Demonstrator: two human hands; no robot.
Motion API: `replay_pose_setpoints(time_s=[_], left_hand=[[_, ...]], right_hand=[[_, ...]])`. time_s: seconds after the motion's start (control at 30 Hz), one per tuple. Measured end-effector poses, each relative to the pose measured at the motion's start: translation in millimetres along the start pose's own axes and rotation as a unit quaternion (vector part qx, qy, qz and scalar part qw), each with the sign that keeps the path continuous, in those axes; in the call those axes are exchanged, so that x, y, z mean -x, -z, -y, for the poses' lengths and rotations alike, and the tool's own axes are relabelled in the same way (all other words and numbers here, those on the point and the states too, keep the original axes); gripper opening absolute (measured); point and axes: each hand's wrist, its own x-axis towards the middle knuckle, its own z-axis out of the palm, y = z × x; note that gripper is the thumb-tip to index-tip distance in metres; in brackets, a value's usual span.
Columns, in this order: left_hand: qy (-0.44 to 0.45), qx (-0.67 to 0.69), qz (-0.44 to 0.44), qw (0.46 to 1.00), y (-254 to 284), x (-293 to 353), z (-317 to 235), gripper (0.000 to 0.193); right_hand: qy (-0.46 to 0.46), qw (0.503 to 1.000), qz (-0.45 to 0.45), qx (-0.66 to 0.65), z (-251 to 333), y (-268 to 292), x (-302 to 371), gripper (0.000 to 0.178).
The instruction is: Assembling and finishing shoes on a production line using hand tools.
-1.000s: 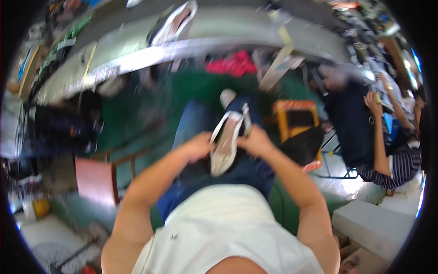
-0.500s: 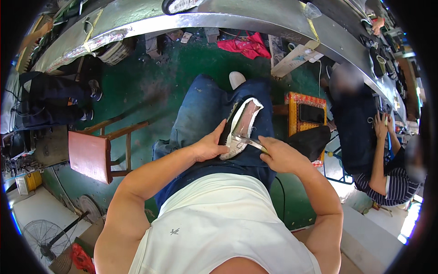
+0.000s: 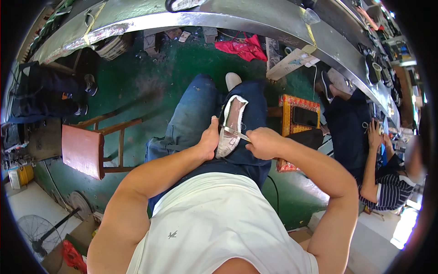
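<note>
Across my lap lies a shoe upper [image 3: 228,145] with its underside up, showing a brownish insole [image 3: 234,115] framed by a white folded edge. My left hand [image 3: 209,139] is closed round the shoe's left side near the lower end and holds it against my thighs. In my right hand [image 3: 263,143] is a pair of metal pliers [image 3: 238,133], gripped by the handles. The pliers' jaws reach the shoe's edge across the lower part of the insole; whether they pinch the material is too small to tell.
A metal workbench [image 3: 237,26] spans the far side. On the left stands a stool [image 3: 83,150]; on the right, an orange-topped stool [image 3: 286,119] carries a phone [image 3: 305,117]. A co-worker [image 3: 387,192] sits at the right. A fan [image 3: 40,235] stands at the lower left.
The shoe has shifted slightly left and now sits more upright in my left hand. My right hand and the pliers have moved left and a little up along it.
</note>
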Motion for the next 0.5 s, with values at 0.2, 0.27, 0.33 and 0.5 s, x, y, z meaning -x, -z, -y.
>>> replay_pose_setpoints(time_s=[0.2,0.27,0.33,0.5], left_hand=[[-0.165,-0.201,-0.185,0.948,15.8,-40.9,19.0,0.061],[-0.231,-0.238,-0.239,0.912,18.2,-48.2,23.1,0.059],[-0.231,-0.269,-0.224,0.908,20.2,-51.1,23.5,0.058],[-0.318,-0.367,-0.184,0.855,19.7,-45.4,27.4,0.054]], right_hand=[[-0.013,0.973,-0.218,-0.077,5.7,-64.5,-19.6,0.021],[-0.012,0.973,-0.217,-0.081,14.1,-59.1,-15.3,0.021],[-0.028,0.979,-0.146,-0.139,8.1,-44.0,-10.1,0.023],[-0.044,0.979,-0.179,-0.085,-5.3,-46.7,8.7,0.039]])
